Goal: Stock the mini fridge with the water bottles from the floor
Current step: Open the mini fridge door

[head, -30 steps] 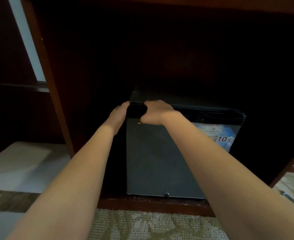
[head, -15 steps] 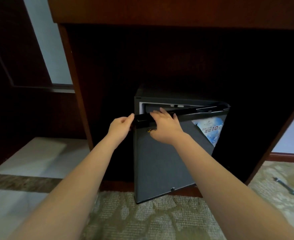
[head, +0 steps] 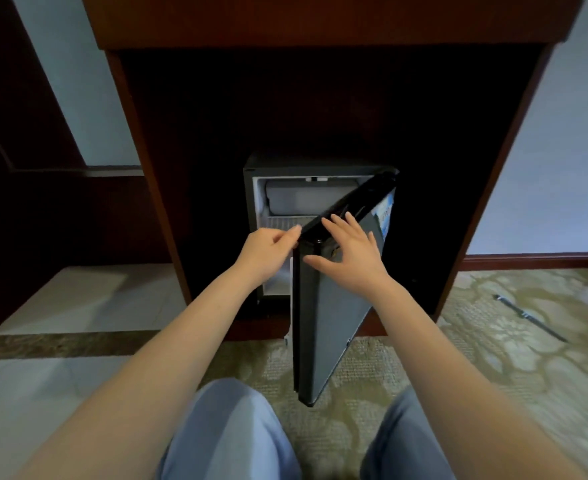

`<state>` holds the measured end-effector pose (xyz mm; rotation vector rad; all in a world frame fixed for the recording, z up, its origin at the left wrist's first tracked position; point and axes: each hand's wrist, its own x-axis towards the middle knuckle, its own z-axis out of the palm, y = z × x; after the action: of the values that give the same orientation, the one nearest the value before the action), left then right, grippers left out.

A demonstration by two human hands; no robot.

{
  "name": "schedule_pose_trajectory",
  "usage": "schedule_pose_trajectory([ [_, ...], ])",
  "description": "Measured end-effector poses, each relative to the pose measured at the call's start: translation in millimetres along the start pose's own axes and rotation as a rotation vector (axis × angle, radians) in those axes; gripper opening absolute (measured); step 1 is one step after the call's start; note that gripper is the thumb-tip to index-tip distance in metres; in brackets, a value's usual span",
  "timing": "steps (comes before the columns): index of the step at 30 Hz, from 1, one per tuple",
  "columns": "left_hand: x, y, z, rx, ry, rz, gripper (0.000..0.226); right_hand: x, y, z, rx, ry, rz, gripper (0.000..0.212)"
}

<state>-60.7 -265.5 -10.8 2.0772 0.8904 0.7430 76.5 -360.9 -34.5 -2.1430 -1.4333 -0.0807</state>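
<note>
One rigid, easy-swinging door (head: 323,323) of the mini fridge (head: 285,162) under the desk (head: 320,22) is best taken at its top free corner, where the left hand (head: 264,251) seemingly pinches it, right hand (head: 351,261) flat against its face.

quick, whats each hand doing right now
Left hand: pinches the fridge door at its top corner.
Right hand: open, fingers spread on the door front.

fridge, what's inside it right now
A pale freezer box at the top, a wire shelf under it; no bottles show. The half-open door and left hand cover the right side and most of the lower part.
</note>
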Motion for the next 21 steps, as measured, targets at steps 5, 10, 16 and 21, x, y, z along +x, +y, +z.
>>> schedule_pose_trajectory([
  [5, -23, 28, 33, 0.004, -0.048, 0.109, 0.049, -41, 27, -23, 0.019, 0.086, 0.057, 0.065],
  [10, -33, 51, 73, 0.02, -0.032, 0.234, 0.053, -78, 56, -51, 0.118, 0.161, 0.079, 0.057],
  [16, -45, 88, 123, 0.035, -0.069, 0.318, 0.032, -113, 100, -73, 0.245, 0.282, 0.17, 0.049],
  [21, -44, 123, 170, -0.033, -0.194, 0.343, 0.022, -133, 134, -92, 0.422, 0.366, 0.293, 0.053],
])
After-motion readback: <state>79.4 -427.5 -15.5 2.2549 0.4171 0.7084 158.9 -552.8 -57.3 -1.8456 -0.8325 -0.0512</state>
